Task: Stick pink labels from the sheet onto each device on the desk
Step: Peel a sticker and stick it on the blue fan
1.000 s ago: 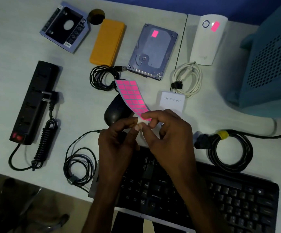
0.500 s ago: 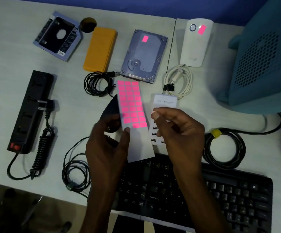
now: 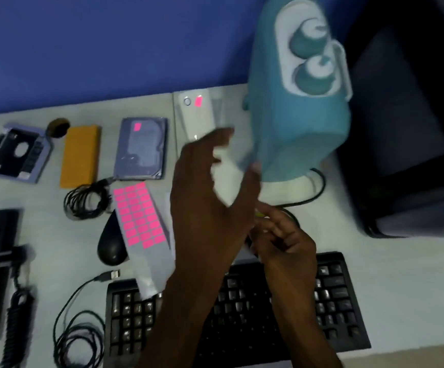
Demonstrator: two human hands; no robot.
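Head view: my left hand (image 3: 210, 197) reaches, fingers spread, toward one o'clock; my right hand (image 3: 282, 235) has fingers loosely curled, grip unclear. Label sheet (image 3: 141, 216) lies at nine o'clock, overlapping the mouse (image 3: 109, 245).

Bare counter (image 3: 390, 282) lies open right of the keyboard (image 3: 335, 309); the big teal appliance (image 3: 295, 123) blocks the far right corner

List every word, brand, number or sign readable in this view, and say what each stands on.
None can be read in this blurred view.
Pink labels on the sheet: blank, no print shows.
Pink label on the hard drive: blank.
Pink label on the white device: blank; the ring mark beside it is a symbol, not text.
Keyboard key legends: too blurred to read.
Drive caddy sticker: too small to read.
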